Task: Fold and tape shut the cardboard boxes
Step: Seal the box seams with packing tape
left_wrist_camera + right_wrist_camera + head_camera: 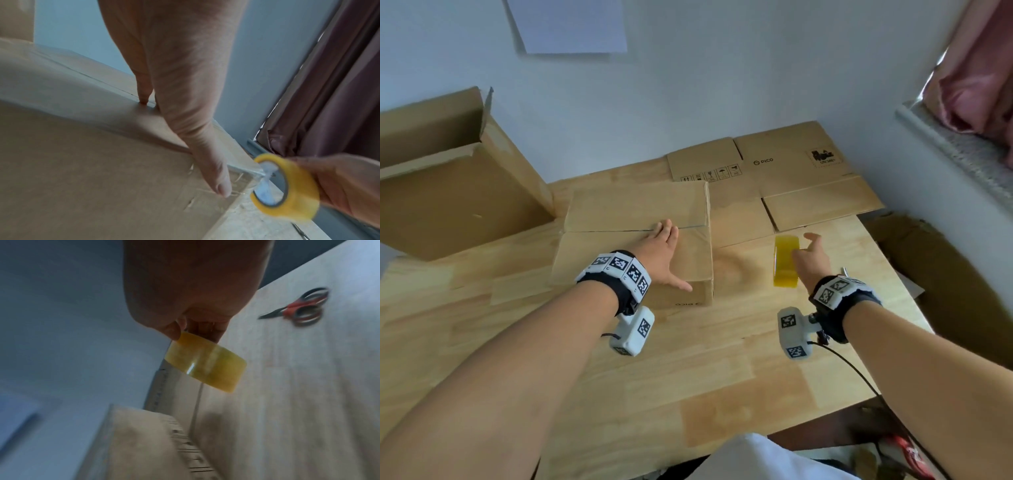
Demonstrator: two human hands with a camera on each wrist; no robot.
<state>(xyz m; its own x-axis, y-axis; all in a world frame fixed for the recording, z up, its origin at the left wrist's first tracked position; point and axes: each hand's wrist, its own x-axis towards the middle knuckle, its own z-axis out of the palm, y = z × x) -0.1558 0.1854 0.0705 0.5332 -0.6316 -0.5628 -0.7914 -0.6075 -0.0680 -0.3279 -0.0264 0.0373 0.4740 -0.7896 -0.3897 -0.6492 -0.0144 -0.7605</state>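
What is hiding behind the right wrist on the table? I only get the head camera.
Observer: Scissors with red and black handles, lying on the table.
Operator: Is the tape stuck to the box yet?
Observer: Yes. The left wrist view shows a clear strip running from the yellow tape roll to the corner of the box.
Operator: Who holds it down?
Observer: The left hand; its thumb lies on the taped corner.
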